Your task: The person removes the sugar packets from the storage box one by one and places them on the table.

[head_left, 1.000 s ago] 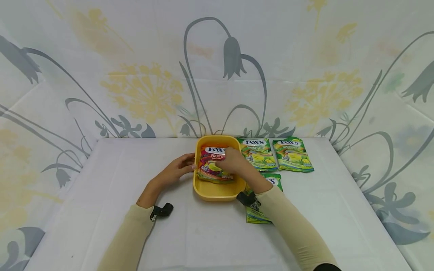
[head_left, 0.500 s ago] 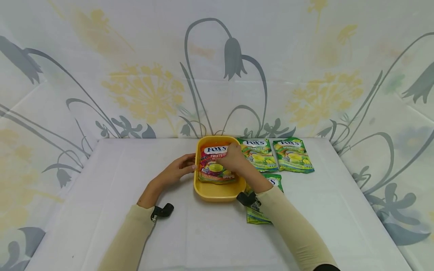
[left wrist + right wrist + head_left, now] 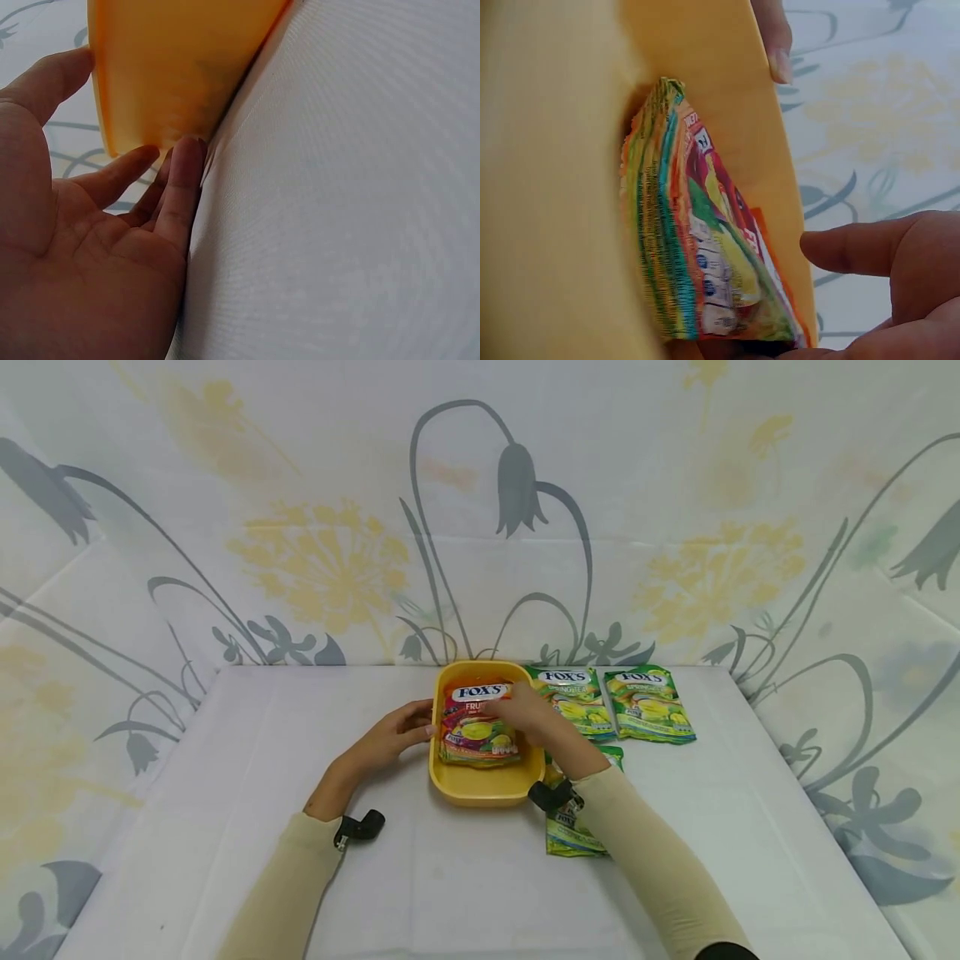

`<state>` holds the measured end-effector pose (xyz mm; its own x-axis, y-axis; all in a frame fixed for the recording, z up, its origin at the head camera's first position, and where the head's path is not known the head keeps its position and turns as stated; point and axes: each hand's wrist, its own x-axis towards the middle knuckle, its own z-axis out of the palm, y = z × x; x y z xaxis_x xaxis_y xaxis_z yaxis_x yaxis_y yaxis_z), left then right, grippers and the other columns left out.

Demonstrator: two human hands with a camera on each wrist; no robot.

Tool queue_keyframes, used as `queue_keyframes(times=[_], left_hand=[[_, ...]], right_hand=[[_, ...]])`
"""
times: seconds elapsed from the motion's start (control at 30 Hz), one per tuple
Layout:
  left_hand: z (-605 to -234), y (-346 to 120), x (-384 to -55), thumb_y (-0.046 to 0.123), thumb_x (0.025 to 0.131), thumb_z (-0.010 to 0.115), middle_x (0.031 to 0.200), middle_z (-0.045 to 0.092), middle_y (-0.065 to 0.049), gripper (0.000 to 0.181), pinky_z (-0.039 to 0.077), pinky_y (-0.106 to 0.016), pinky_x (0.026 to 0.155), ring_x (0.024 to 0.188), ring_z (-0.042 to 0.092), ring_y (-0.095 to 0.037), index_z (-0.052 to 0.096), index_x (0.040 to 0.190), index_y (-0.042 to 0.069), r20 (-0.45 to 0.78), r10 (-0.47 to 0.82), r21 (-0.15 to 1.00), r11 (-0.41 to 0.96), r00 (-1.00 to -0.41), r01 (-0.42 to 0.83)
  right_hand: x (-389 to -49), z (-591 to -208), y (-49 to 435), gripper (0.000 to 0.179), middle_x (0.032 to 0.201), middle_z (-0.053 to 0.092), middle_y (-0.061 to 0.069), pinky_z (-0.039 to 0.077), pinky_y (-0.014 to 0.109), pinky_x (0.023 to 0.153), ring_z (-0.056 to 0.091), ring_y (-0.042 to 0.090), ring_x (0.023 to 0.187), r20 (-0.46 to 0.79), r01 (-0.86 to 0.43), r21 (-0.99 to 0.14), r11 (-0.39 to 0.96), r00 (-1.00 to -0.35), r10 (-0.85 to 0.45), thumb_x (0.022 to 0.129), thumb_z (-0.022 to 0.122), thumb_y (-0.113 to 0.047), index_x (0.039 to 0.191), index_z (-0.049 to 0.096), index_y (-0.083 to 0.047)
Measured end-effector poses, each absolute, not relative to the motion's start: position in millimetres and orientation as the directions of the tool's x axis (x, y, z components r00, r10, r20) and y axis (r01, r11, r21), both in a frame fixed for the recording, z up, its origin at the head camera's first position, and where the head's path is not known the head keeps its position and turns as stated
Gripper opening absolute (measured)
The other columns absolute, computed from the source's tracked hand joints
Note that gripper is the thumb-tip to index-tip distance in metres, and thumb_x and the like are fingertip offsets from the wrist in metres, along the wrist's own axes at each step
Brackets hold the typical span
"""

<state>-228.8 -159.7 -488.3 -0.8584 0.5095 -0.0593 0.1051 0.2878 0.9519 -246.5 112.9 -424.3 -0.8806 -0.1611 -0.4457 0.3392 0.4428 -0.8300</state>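
A red Fox's Fruits candy packet lies face up in a yellow plastic tray, with a bit of orange showing behind its top. My right hand is over the tray's right side, at the packet's upper right edge. In the right wrist view its thumb stands apart from the packet, while the other fingertips are partly hidden beside the packet's edge. My left hand rests against the tray's left wall, fingers extended. The left wrist view shows the thumb on the tray's rim and fingertips low against its side.
Two green Fox's Spring Tea packets lie right of the tray. More green packaging lies below them, partly covered by the right forearm. A white cloth covers the table, and a flower-patterned cloth hangs behind.
The right hand has loosened from the red packet and shifted slightly right, uncovering more of its front. The packet settles flat in the tray. The left hand stays put.
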Motion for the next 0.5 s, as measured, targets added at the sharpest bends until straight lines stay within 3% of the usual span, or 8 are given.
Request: queue_keyframes(times=[0.27, 0.5], left_hand=[[-488.4, -159.8, -228.6, 0.026, 0.110, 0.062, 0.159, 0.048, -0.020, 0.066, 0.039, -0.054, 0.122, 0.144, 0.050, -0.038, 0.034, 0.164, 0.001, -0.058, 0.508, 0.951, 0.291, -0.859, 0.107], [-489.1, -161.2, -228.7, 0.025, 0.110, 0.061, 0.159, 0.048, -0.020, 0.065, 0.038, -0.054, 0.122, 0.144, 0.050, -0.038, 0.035, 0.164, 0.001, -0.052, 0.510, 0.951, 0.288, -0.858, 0.113]], right_hand=[[-245.8, -423.2, 110.4, 0.065, 0.141, 0.050, 0.022, 0.059, 0.045, 0.102, 0.064, 0.035, 0.119, -0.454, 0.368, -0.854, 0.369, -0.872, -0.182, 0.105, 0.069, -0.018, 0.153, 0.028, -0.004], [-243.7, -424.9, 106.2, 0.068, 0.142, 0.051, 0.021, 0.063, 0.045, 0.092, 0.068, 0.036, 0.115, -0.402, 0.315, -0.881, 0.353, -0.892, -0.206, 0.101, 0.066, -0.001, 0.157, 0.027, -0.009]])
